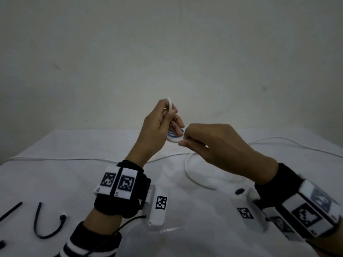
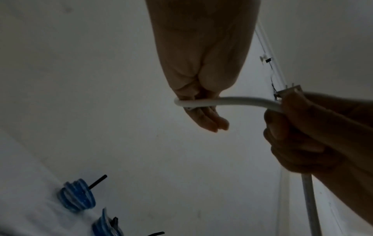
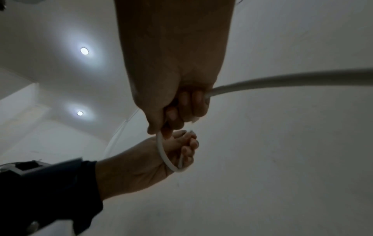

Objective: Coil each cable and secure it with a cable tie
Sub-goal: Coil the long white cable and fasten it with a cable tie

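Observation:
A white cable [image 1: 187, 168] lies in a long run across the white table [image 1: 65, 182] and rises to both hands. My left hand [image 1: 170, 115] is raised above the table, its fingers curled round a small loop of the cable [image 1: 169, 102]. In the left wrist view the loop [image 2: 201, 103] wraps the fingers [image 2: 212, 123]. My right hand [image 1: 187, 141] is just to the right, gripping the same cable [image 3: 282, 81] where it comes up from the table. The two hands nearly touch. Two black cable ties [image 1: 39, 227] lie at the near left.
Two coiled blue cables [image 2: 77, 195] bound with black ties lie on the table, one partly hidden behind my hands [image 1: 174, 135]. The cable's loose ends trail to the table's left [image 1: 55, 158] and right [image 1: 297, 143] edges. A plain wall stands behind.

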